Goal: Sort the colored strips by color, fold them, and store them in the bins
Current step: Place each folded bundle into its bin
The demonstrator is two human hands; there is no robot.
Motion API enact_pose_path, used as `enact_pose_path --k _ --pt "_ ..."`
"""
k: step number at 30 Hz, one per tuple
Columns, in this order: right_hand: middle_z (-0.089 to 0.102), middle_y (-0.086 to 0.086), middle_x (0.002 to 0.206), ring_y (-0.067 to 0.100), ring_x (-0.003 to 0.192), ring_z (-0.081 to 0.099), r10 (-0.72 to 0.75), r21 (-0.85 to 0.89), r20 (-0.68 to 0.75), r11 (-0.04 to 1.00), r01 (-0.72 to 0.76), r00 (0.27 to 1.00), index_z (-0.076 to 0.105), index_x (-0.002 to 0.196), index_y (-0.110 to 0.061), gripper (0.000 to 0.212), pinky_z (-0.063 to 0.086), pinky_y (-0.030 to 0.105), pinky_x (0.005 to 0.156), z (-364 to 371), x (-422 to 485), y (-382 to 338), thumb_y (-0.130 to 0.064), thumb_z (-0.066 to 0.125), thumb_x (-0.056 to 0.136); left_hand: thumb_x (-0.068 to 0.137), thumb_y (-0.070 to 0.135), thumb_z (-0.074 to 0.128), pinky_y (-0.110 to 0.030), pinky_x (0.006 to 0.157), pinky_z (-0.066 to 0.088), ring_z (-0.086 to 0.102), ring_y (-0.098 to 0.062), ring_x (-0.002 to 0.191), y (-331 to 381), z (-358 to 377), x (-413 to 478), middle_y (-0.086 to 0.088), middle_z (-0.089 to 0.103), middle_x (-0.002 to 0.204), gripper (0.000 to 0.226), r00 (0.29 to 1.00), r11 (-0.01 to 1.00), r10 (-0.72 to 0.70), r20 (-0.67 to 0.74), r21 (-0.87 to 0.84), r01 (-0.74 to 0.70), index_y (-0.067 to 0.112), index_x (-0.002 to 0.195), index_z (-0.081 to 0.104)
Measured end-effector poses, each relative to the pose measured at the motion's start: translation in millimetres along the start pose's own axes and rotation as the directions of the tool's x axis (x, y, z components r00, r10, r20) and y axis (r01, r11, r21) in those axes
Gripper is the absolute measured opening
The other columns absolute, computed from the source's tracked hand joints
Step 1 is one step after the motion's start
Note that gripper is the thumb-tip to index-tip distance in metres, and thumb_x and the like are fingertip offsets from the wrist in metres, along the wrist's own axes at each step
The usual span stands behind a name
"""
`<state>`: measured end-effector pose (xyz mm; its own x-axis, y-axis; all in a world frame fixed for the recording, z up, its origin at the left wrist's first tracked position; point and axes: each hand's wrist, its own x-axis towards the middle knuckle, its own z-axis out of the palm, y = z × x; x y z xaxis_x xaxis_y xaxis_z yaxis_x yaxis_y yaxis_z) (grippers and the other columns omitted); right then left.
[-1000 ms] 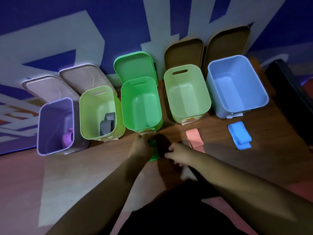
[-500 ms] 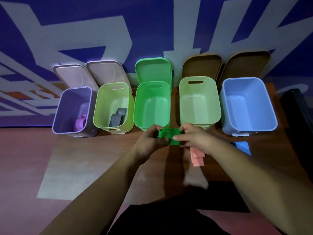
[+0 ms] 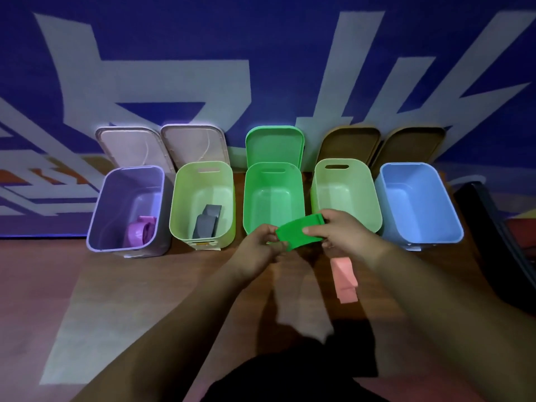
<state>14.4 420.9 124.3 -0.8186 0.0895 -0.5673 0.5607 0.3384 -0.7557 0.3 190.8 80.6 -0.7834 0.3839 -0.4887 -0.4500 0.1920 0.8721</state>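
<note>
Dark clothing point(image 3: 290, 378) fills the bottom edge, with two bare forearms reaching forward from it over a brown wooden tabletop point(image 3: 145, 300). Flat pink folded strip point(image 3: 343, 278) lies on the table just right of centre, partly under the right wrist. Left hand point(image 3: 258, 248) pinches the left end of a bright green flat strip point(image 3: 300, 235), fingers curled in tight around it. Right hand point(image 3: 345, 233) grips the strip's right end, thumb on top, other fingers curled under. The green strip is held off the table between both hands, tilted with its right end higher, just in front of the near rim of the middle bin. Five open plastic bins stand in a row behind the hands, left to right: lilac bin point(image 3: 116, 204) with a curled purple strip point(image 3: 140, 235) inside; lime bin point(image 3: 191, 192) holding grey folded strips point(image 3: 207, 221); bright green bin point(image 3: 272, 198); pale green bin point(image 3: 339, 195); light blue bin point(image 3: 417, 204). Lids lean upright behind them against the wall: two pinkish-beige lids point(image 3: 130, 146), one green lid point(image 3: 274, 143), two brown lids point(image 3: 349, 143). Dark object point(image 3: 499, 242) sits at the right edge of the table; what it is cannot be told. Blue wall point(image 3: 261, 39) with large white shapes fills the background.
</note>
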Motion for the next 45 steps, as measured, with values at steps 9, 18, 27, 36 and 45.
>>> enact_pose_path --k 9,18,27,36,45 --pt "0.067 0.008 0.108 0.029 0.100 0.062 -0.360 -0.736 -0.021 0.637 0.229 0.933 0.069 0.118 -0.018 0.029 0.048 0.039 0.079 25 56 -63 -0.032 0.077 0.093 0.094 0.031 0.067 -0.039 0.079 0.060 0.074 -0.022 0.083 -18 -37 11 0.006 0.070 0.098 0.014 0.988 0.925 0.123 -0.096 0.371 -0.079 0.031 0.108 0.064" --pt "0.062 0.016 0.143 0.035 0.129 0.060 0.030 -0.886 0.188 0.437 0.156 0.982 0.052 0.153 -0.013 0.067 0.049 0.035 0.097 97 121 -54 -0.026 0.081 0.095 0.098 0.016 0.067 -0.038 0.086 0.058 0.067 -0.014 0.077 -43 -64 21 0.010 0.066 0.084 0.008 0.992 0.920 0.130 -0.009 0.374 -0.117 0.018 0.105 0.065" --pt "0.061 0.017 0.141 0.037 0.121 0.063 0.035 -0.849 0.127 0.521 0.090 0.991 0.050 0.154 -0.012 0.057 0.054 0.044 0.101 108 140 -47 -0.006 0.060 0.097 0.100 0.012 0.063 -0.032 0.087 0.059 0.069 -0.007 0.076 -40 -66 26 0.000 0.074 0.092 0.012 0.997 0.930 0.056 0.044 0.362 -0.068 0.023 0.095 0.063" --pt "0.077 -0.005 0.103 0.013 0.083 0.074 -0.087 -0.295 -0.077 0.953 0.061 0.993 0.076 0.110 -0.022 0.020 0.052 0.029 0.073 62 66 -57 -0.024 0.056 0.107 0.099 0.008 0.059 -0.027 0.072 0.057 0.066 -0.008 0.067 -33 -20 21 -0.001 0.076 0.086 0.023 0.989 0.915 -0.011 0.147 0.400 -0.049 0.028 0.087 0.063" --pt "0.077 -0.006 0.087 0.009 0.067 0.069 -0.080 -0.164 -0.154 0.985 0.054 0.985 0.076 0.096 -0.030 0.022 0.053 0.024 0.063 0 -2 35 -0.018 0.060 0.104 0.091 0.015 0.060 -0.032 0.081 0.057 0.073 -0.028 0.083 -19 46 26 -0.002 0.075 0.086 0.012 0.999 0.833 -0.004 0.054 0.552 -0.027 0.018 0.094 0.071"
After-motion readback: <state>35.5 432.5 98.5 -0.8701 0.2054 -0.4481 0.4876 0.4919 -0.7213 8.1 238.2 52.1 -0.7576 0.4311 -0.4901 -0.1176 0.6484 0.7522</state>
